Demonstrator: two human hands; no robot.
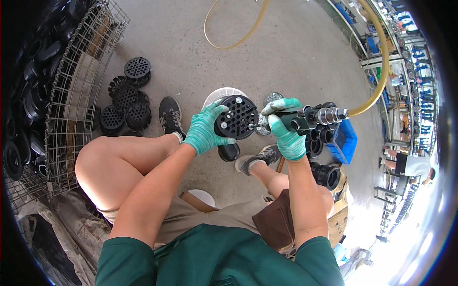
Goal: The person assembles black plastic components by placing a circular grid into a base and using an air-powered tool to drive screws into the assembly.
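My left hand (202,127), in a green-and-white glove, grips a black round drain grate (236,117) by its left side, fingers along the rim. Its face is full of holes, and a few silvery screw heads show near the edge. My right hand (289,138), gloved alike, is closed round a dark air screwdriver (301,120) held sideways. The driver's tip points left and meets the grate's right edge at a screw. A yellowish air hose (384,62) runs from the driver's back end. Below the grate a black rounded part (229,152) shows, partly hidden.
A white round tub (223,91) stands behind the grate; a dish of small metal pieces (273,98) is beside it. More black grates (126,97) lie on the floor at left, by a wire cage (71,90). A blue crate (348,144) and black fittings (328,176) are at right.
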